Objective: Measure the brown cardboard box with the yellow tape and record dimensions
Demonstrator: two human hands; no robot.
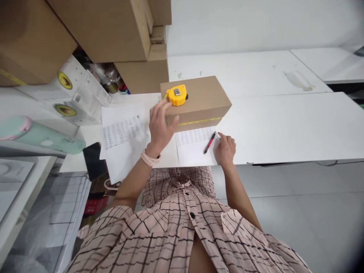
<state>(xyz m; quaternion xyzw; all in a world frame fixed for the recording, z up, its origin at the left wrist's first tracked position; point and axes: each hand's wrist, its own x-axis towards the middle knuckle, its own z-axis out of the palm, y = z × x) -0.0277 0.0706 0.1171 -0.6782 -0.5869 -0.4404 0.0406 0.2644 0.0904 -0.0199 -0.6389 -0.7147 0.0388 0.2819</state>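
A closed brown cardboard box (204, 93) lies lengthwise on the white table, with a strip of yellow tape along its near side. On its top, toward the left end, sits a yellow tape measure (176, 95) with a metal clip. My left hand (160, 127) is at the box's left front corner, thumb apart from the fingers, fingertips close to the tape measure; whether they touch it I cannot tell. My right hand (226, 148) rests on the table at the edge of a printed sheet (189, 151), fingers loosely bent and empty. Beside it lies a red and black pen (209, 143).
More printed sheets (122, 132) lie to the left, near a dark phone-like slab (96, 161) and a mint green bottle (45, 134). Large cardboard boxes (105, 30) and white cartons with avocado pictures (82, 91) are stacked at the back left. The table's front edge runs before my body.
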